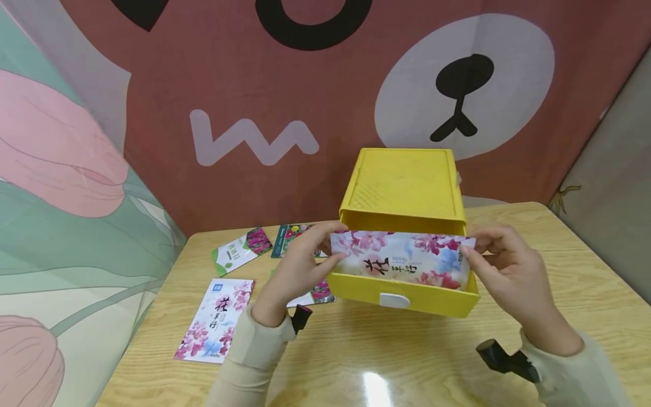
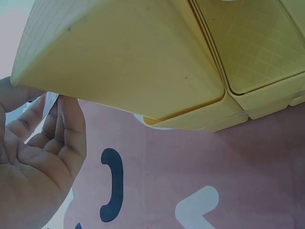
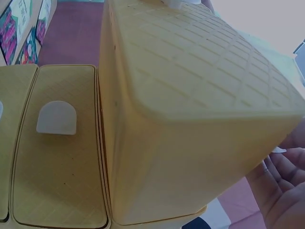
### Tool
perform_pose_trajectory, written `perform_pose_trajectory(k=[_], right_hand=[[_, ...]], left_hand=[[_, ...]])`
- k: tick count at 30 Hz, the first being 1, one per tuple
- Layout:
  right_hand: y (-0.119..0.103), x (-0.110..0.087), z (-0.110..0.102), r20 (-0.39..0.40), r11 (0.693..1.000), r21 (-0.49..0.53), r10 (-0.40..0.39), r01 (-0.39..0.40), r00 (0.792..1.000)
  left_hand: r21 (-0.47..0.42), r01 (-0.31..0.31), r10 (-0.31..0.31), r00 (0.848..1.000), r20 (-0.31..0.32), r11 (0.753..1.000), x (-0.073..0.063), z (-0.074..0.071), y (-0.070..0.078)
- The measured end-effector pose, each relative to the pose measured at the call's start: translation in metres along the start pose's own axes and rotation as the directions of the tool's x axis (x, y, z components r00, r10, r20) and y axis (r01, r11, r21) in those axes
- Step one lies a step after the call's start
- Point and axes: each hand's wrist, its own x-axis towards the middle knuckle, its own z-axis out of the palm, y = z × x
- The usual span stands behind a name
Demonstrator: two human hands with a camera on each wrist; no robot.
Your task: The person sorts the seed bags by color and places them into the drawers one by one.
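Observation:
A white seed packet (image 1: 402, 257) with pink flowers and dark brush lettering lies across the pulled-out drawer (image 1: 432, 304) of a yellow drawer box (image 1: 402, 181). My left hand (image 1: 303, 265) pinches the packet's left end between thumb and fingers, and my right hand (image 1: 516, 274) pinches its right end. The drawer has a white tab handle (image 1: 394, 300) on its front. In the left wrist view the left hand (image 2: 45, 152) shows beside the drawer wall, with a sliver of packet between its fingers. The right hand (image 3: 286, 186) is partly cut off in the right wrist view.
On the table's left lie a matching floral packet (image 1: 216, 319), a green-white packet (image 1: 241, 250) and a dark green flower packet (image 1: 285, 236). Another packet (image 1: 321, 291) is partly behind the left hand. Closed drawers (image 3: 57, 171) adjoin the open one. A printed curtain (image 1: 229, 73) hangs behind.

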Motion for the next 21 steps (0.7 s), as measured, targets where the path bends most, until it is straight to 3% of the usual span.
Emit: perform_pose_trajectory(k=[6, 12, 21], right_hand=[[0.001, 0.005, -0.002, 0.029, 0.999, -0.036, -0.002, 0.003, 1.0], [0.003, 0.01, -0.003, 0.107, 0.995, -0.092, -0.023, 0.033, 0.994], [0.001, 0.015, -0.004, 0.183, 0.979, -0.206, 0.039, 0.0, 0.982]], left_hand=[[0.027, 0.007, -0.008, 1.0, 0.029, 1.0, 0.003, 0.0, 0.001], [0.046, 0.039, -0.042, 0.997, 0.068, 0.998, 0.008, 0.0, 0.002], [0.093, 0.039, -0.047, 0.996, 0.08, 0.995, 0.019, 0.004, 0.001]])
